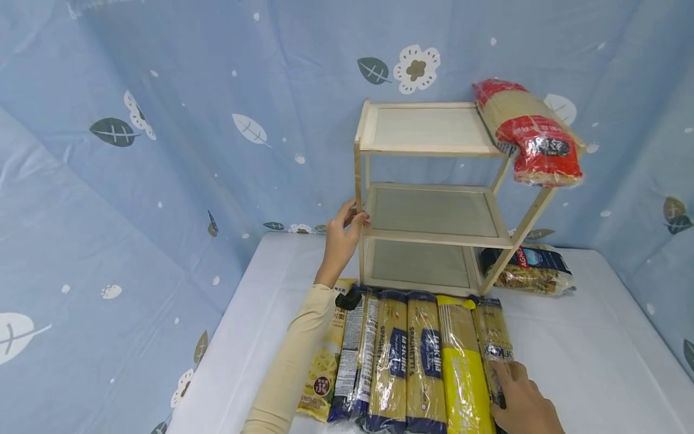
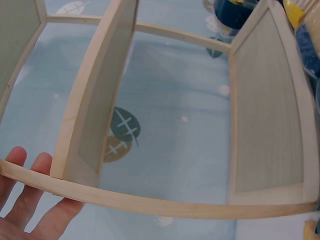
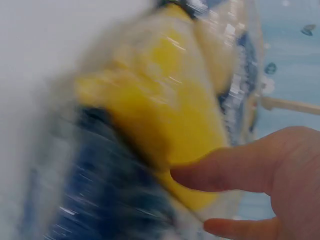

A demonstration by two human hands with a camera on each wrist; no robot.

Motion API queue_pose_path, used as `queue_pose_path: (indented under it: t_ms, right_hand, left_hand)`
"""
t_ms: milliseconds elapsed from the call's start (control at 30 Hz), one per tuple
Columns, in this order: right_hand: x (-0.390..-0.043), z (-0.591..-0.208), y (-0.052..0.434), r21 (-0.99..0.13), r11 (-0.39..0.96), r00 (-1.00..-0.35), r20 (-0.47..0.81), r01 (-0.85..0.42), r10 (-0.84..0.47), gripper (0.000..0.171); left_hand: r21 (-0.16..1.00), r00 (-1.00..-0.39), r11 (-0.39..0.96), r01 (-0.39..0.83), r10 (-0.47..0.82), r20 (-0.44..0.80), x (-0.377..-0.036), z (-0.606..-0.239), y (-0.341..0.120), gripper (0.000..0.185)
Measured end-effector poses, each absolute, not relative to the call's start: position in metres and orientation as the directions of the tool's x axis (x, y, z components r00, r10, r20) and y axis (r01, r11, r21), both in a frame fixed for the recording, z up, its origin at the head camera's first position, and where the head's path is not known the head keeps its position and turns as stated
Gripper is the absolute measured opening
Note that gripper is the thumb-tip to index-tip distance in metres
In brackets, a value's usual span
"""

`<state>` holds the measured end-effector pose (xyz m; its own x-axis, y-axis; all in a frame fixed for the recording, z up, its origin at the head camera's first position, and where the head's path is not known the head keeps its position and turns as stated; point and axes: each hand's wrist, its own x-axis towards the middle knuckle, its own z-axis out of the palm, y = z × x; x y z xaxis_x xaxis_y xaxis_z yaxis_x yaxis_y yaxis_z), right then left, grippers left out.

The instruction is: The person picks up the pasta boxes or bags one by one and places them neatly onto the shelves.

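Observation:
A small wooden three-tier shelf (image 1: 434,238) stands at the back, and my left hand (image 1: 344,235) holds its left front post at the middle tier. In the left wrist view the fingers (image 2: 37,165) of that hand reach round the post (image 2: 150,202). Low at the right, my right hand (image 1: 523,398) is over the rightmost pasta packet (image 1: 492,331), its thumb and fingers apart at the packet. The right wrist view is blurred; there the thumb (image 3: 220,172) lies over a yellow spaghetti packet (image 3: 185,110), with a dark blue packet (image 3: 110,175) beside it.
Spaghetti packets (image 1: 391,361) lie side by side before the shelf, with a yellow noodle packet (image 1: 325,355) at the left end. A red-ended pasta bag (image 1: 528,129) overhangs the top tier's right edge. Behind the right leg lies another pasta bag (image 1: 534,271). A patterned blue curtain surrounds the table.

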<state>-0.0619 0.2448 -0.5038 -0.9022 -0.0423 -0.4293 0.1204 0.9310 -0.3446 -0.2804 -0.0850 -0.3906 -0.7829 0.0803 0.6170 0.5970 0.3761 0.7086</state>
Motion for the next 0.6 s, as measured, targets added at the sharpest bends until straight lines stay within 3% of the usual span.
queue_pose_path:
  t_ms: [167, 433, 600]
  right_hand:
    - [-0.059, -0.514, 0.245, -0.305, 0.940, -0.892, -0.452, 0.151, -0.004, 0.074]
    - [-0.057, -0.525, 0.256, -0.325, 0.929, -0.900, -0.436, 0.177, 0.019, 0.088]
    - [-0.055, -0.529, 0.260, -0.331, 0.927, -0.891, -0.455, 0.176, 0.007, 0.087]
  left_hand:
    - [0.707, -0.779, 0.370, 0.603, 0.079, 0.622, -0.281, -0.391, -0.085, 0.038]
    - [0.710, -0.776, 0.358, 0.607, 0.072, 0.627, -0.282, -0.391, -0.085, 0.038]
    - [0.711, -0.772, 0.346, 0.612, 0.066, 0.632, -0.282, -0.392, -0.083, 0.035]
